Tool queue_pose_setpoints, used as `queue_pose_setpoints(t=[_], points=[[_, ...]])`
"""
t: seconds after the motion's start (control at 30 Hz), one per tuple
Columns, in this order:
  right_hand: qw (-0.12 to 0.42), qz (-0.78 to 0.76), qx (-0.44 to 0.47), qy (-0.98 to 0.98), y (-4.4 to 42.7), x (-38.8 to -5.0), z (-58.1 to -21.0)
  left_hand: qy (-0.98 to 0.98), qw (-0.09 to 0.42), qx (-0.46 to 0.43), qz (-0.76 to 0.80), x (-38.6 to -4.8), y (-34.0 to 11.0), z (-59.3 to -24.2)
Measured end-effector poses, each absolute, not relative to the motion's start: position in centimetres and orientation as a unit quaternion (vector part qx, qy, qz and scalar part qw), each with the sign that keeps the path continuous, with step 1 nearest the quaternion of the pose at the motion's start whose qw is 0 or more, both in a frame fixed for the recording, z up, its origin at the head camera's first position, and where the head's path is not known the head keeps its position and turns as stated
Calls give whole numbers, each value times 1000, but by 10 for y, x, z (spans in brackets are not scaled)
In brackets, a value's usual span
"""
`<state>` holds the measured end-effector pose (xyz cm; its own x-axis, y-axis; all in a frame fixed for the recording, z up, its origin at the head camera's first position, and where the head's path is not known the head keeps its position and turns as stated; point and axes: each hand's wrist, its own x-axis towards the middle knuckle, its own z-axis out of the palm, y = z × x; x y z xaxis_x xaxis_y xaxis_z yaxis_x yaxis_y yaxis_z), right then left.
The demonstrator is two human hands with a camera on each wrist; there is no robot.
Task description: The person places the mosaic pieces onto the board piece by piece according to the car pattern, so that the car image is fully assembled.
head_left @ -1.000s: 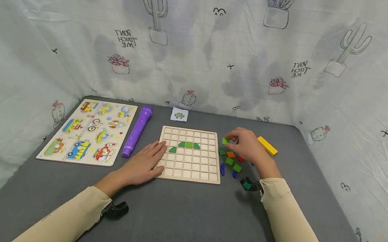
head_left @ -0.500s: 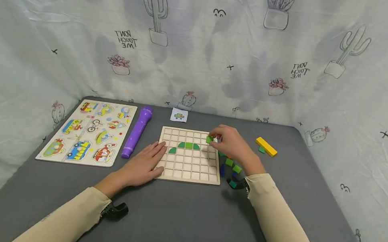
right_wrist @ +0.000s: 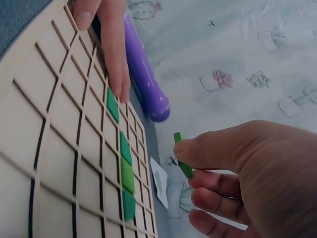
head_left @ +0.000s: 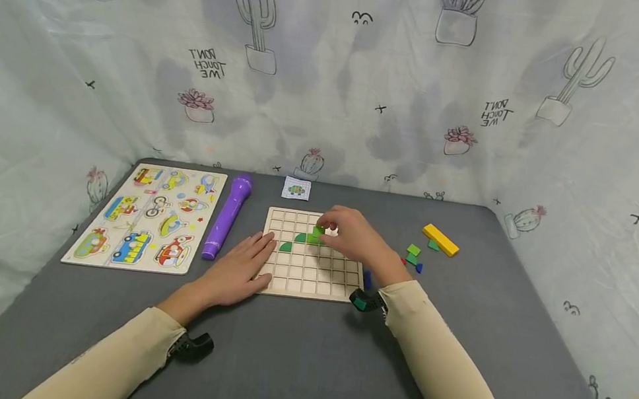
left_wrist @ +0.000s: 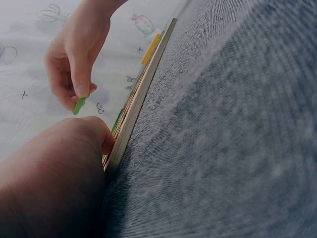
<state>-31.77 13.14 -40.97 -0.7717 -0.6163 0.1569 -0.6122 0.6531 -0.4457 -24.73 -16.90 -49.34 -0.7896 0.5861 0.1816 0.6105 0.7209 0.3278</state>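
Your left hand [head_left: 236,269] lay flat on the board [head_left: 310,276] as your right hand [head_left: 353,236] pinched a tile [left_wrist: 79,105] that any slip could drop.

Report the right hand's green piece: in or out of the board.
Out: both wrist views show the right hand pinching the green piece clear of the board.
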Motion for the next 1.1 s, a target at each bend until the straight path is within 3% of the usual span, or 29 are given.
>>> queue_pose_setpoints(t=[0.6, 1.1], points=[[36, -226, -335, 914, 94, -320, -427, -930, 31, -316, -185, -250, -170, -494], [25, -188, -351, 917, 87, -322, -446, -928, 36, -322, -184, -250, -169, -494]])
